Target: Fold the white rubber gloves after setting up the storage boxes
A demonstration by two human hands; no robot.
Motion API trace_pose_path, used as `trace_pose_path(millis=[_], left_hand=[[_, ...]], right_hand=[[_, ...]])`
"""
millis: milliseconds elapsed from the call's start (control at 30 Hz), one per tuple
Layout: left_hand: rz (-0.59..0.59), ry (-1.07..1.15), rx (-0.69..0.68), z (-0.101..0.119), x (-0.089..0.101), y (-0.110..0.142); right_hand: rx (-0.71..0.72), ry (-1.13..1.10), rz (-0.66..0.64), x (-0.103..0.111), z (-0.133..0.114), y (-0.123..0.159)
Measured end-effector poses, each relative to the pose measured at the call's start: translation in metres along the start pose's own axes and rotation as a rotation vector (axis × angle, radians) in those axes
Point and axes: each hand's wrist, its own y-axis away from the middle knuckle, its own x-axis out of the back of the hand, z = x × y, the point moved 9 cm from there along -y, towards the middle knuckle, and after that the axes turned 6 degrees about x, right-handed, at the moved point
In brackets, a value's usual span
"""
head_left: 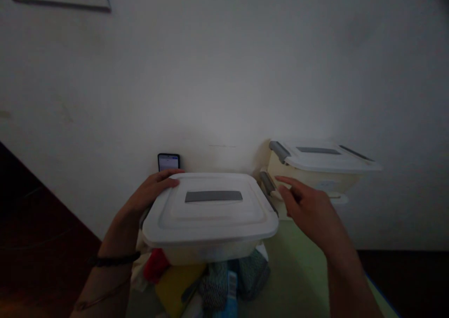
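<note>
A storage box (212, 251) with a white lid (213, 222) and a grey handle strip sits over a heap of cloth items in the middle of the head view. My left hand (154, 189) grips its left far corner, thumb on top of the lid and other fingers along the edge. To the right of the box, my right hand (307, 208) is in the air with its index finger stretched out and thumb apart, the other fingers partly curled. Nothing shows in it. A grey side latch (268, 182) behind belongs to a lower stacked box.
Against the wall at right, a similar box (329, 161) stands on another box (286, 213). A phone (169, 162) leans on the wall. Red cloth (156, 265), yellow cloth (178, 285) and grey knit fabric (215, 285) lie on the green tabletop (298, 271).
</note>
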Motion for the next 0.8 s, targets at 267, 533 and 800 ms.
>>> trace_pose_path(millis=[267,533,800], left_hand=[[-0.032,-0.035,-0.011,0.002,-0.008,0.002],[-0.064,-0.008,-0.040,-0.002,-0.009,0.000],[-0.031,-0.112,-0.078,0.012,-0.011,0.016]], right_hand=[[0.361,-0.131,0.085,-0.013,-0.064,0.009],[0.450,-0.124,-0.199,-0.046,-0.076,0.016],[0.460,-0.114,-0.261,-0.051,-0.076,0.019]])
